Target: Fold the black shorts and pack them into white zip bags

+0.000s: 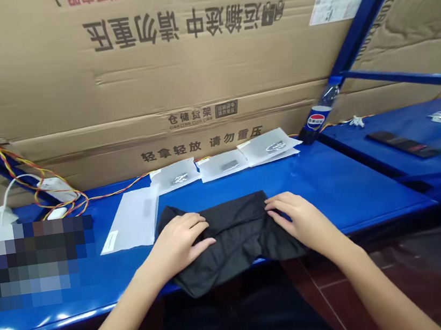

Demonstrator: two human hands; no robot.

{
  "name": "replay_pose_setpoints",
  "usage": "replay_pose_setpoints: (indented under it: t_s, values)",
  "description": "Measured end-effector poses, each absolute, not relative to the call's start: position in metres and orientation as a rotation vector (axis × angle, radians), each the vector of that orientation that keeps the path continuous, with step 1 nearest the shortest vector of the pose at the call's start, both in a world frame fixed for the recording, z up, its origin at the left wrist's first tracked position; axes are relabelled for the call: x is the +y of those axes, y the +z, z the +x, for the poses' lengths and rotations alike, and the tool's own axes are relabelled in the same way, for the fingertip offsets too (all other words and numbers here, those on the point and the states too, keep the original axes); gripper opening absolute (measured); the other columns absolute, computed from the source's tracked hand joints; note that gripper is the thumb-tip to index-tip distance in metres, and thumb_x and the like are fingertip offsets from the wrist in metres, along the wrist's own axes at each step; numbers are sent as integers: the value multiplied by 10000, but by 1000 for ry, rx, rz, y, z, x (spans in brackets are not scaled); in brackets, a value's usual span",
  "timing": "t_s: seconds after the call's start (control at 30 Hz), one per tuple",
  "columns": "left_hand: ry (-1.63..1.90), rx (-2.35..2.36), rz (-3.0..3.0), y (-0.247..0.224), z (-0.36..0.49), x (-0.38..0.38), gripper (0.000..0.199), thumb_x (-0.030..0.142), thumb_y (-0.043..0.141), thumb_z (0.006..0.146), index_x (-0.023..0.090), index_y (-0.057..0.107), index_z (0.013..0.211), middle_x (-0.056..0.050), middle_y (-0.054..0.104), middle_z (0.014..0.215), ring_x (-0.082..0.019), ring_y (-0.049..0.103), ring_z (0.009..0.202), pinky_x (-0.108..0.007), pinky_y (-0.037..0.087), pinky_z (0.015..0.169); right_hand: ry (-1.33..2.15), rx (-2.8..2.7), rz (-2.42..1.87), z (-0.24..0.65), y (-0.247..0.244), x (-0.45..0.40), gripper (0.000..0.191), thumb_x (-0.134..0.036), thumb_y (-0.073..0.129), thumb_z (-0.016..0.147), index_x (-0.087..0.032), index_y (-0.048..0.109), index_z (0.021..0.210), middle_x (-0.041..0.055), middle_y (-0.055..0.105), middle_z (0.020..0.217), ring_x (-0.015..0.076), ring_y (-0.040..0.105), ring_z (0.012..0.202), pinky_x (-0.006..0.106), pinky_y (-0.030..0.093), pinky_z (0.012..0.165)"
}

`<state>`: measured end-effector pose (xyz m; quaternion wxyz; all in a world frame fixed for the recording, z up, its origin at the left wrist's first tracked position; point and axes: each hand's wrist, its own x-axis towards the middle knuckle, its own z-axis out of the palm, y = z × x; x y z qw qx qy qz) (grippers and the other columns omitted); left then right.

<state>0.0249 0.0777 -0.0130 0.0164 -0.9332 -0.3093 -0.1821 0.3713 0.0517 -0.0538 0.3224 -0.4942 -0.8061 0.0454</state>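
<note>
A black cloth garment (232, 228), shaped like shorts with a straight band along its far edge, is spread over the front edge of the blue shelf. Its lower part is wrinkled and hangs slightly past that edge. My left hand (184, 240) rests on the garment's left side, fingers stretched and thumb apart. At the far right corner of the band, my right hand (292, 215) touches the cloth with its fingertips, fingers apart and thumb resting on the fabric. Just beyond the left hand lies a flat frosted plastic bag (132, 220) with a white label.
Frosted packets (175, 175) line the back against a big cardboard sheet (193, 82). A cola bottle (319, 114) leans by the blue post (366, 10). Wires and a white power strip (59, 189) crowd the left. A black strip-like object (402, 144) lies on the right shelf.
</note>
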Motion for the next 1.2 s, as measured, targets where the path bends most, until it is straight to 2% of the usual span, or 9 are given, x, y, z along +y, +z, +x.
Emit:
replay_pose_setpoints:
  t_s: [0.07,0.17,0.23,0.33,0.5,0.57,0.73,0.97,1.2]
  values:
    - [-596,-950,-2901,-12,17,68,242,380,683,1017,180,758,1132,-125,798,1176,-300,755,1129,-418,619,939,110,-2119,-1274,369,-51,46,158,-259,546,1043,-244,699,1008,107,782,1082,315,723,1070,524,582,955]
    - [-689,-1065,-2979,1,13,71,220,334,597,1033,209,775,1003,-84,818,1013,-238,777,943,-347,602,859,176,-2027,-1258,365,-39,54,149,-281,548,1032,-251,693,1026,88,776,1022,291,723,1010,466,578,914]
    - [-820,-1309,-3026,13,14,90,262,344,568,1007,213,764,893,-60,805,886,-205,750,808,-322,580,801,274,-1933,-1282,362,-29,77,172,-325,546,1019,-247,698,1041,87,776,1029,278,726,970,437,580,890]
    - [-982,-1709,-3029,24,20,138,310,453,582,942,201,730,837,-51,779,809,-198,717,729,-308,562,727,512,-1881,-1380,359,-14,130,256,-435,591,967,-226,707,1060,86,770,991,268,713,885,406,583,814]
    - [-850,-1806,-3185,12,22,198,486,655,679,829,192,704,684,-14,647,547,-175,613,502,-272,470,528,1015,-2145,-1470,360,2,203,408,-616,795,777,-219,706,758,23,684,668,191,627,594,307,514,556]
    - [-878,-1837,-3176,1,20,203,523,686,670,840,186,718,692,-10,633,552,-155,568,501,-261,433,522,1125,-2146,-1465,364,1,213,476,-678,814,747,-216,699,720,-7,622,567,160,577,502,274,452,479]
    - [-959,-1926,-3139,-13,13,199,503,665,783,771,166,799,831,-9,658,635,-130,509,568,-250,404,549,1248,-2043,-1398,379,-9,210,516,-665,854,745,-190,771,929,-35,618,592,122,565,521,246,454,507]
    - [-1020,-2085,-3106,-15,11,204,479,628,821,738,165,820,862,-13,671,643,-126,506,554,-252,391,526,1300,-1945,-1453,383,-14,213,513,-639,881,740,-182,768,943,-8,659,562,133,572,484,267,474,497]
    - [-1028,-2143,-3067,-16,11,203,475,609,837,731,161,834,888,-33,703,650,-148,579,569,-260,432,545,1264,-1966,-1471,385,-13,213,568,-739,800,795,-195,776,958,13,676,561,161,611,501,283,486,525]
